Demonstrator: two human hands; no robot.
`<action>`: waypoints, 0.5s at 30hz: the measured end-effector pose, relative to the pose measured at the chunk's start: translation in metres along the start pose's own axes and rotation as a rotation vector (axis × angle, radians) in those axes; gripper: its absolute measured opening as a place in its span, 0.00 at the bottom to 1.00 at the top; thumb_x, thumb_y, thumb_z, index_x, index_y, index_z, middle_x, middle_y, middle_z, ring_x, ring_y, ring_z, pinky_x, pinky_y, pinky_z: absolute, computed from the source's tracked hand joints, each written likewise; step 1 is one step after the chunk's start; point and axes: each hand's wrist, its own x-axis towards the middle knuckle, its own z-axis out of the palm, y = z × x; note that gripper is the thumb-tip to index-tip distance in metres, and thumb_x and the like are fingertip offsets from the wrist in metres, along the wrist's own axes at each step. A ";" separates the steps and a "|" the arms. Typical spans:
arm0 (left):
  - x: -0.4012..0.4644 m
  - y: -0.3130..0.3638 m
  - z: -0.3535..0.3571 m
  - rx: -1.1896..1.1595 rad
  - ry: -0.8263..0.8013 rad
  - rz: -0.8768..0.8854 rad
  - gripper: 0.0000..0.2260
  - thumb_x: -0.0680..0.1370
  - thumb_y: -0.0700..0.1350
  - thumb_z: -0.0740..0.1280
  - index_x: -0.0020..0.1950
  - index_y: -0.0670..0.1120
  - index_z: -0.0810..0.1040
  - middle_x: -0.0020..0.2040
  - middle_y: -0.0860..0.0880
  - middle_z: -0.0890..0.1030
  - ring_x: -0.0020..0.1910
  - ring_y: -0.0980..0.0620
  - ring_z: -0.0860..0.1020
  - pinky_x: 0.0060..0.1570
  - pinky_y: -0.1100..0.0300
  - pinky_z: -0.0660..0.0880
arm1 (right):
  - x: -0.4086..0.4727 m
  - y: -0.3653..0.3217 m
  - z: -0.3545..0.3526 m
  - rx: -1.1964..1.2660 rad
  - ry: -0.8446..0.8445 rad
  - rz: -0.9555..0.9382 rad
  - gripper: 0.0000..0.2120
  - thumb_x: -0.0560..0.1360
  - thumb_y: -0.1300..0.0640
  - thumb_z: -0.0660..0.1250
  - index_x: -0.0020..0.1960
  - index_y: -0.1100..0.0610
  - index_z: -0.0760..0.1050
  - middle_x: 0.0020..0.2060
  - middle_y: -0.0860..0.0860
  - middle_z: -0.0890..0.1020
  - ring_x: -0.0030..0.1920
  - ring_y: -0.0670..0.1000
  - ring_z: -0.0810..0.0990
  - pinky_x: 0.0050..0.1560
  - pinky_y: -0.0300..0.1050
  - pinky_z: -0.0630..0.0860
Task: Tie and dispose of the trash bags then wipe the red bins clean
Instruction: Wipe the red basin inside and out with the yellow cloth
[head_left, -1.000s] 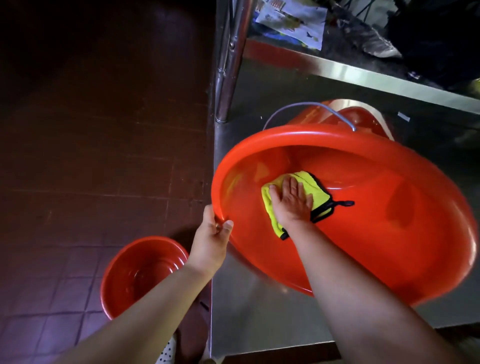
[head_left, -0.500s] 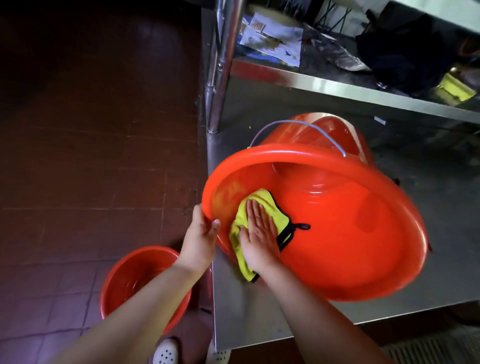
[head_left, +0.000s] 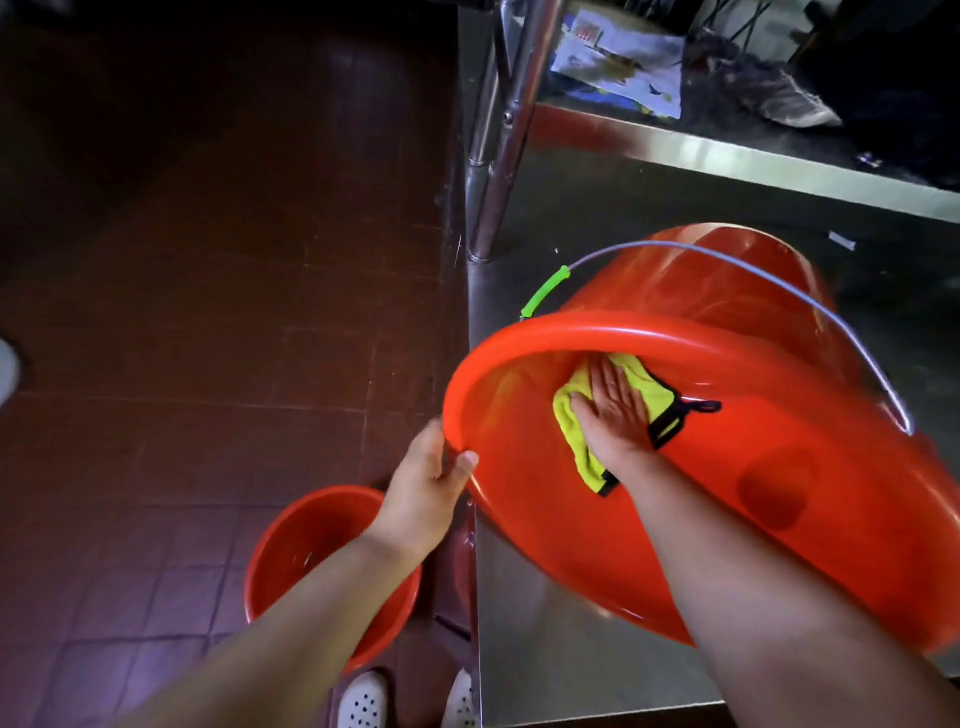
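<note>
Wiping step: the left hand (head_left: 428, 480) pinches the tilted red bucket (head_left: 727, 519) rim at nine o'clock, the right hand (head_left: 615, 410) presses spread fingers on the yellow cloth (head_left: 576, 431), which should next sweep toward six o'clock.

Both forearms are bare of sleeves, and the feet wear white perforated clogs (head_left: 363, 699).

1. A commercial kitchen or back-of-house wash area is suggested by the stainless steel table (head_left: 571, 649) with a steel shelf (head_left: 753, 161) above it on steel posts (head_left: 498, 171).
2. A floor (head_left: 218, 291) of dark red tiles is seen.
3. Papers (head_left: 618, 62) are kept on the shelf.
</note>
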 end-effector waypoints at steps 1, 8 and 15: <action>-0.005 -0.003 0.006 -0.089 -0.033 -0.099 0.08 0.80 0.43 0.62 0.56 0.55 0.71 0.53 0.48 0.79 0.54 0.52 0.77 0.59 0.54 0.73 | -0.001 -0.001 0.000 0.011 -0.001 0.007 0.30 0.80 0.43 0.52 0.77 0.53 0.48 0.77 0.49 0.51 0.77 0.50 0.47 0.75 0.51 0.45; -0.010 -0.009 0.027 -0.281 0.017 -0.246 0.08 0.80 0.47 0.59 0.59 0.53 0.68 0.51 0.51 0.78 0.51 0.52 0.80 0.49 0.55 0.79 | -0.057 -0.031 0.005 0.112 0.035 -0.039 0.32 0.80 0.43 0.54 0.77 0.52 0.45 0.78 0.50 0.48 0.77 0.50 0.45 0.74 0.49 0.42; -0.006 -0.009 0.031 -0.078 0.115 -0.173 0.06 0.81 0.45 0.59 0.58 0.52 0.68 0.50 0.49 0.79 0.53 0.46 0.79 0.55 0.47 0.76 | -0.146 -0.048 0.022 0.124 0.048 -0.280 0.32 0.78 0.47 0.53 0.73 0.47 0.35 0.75 0.45 0.41 0.75 0.46 0.37 0.74 0.44 0.36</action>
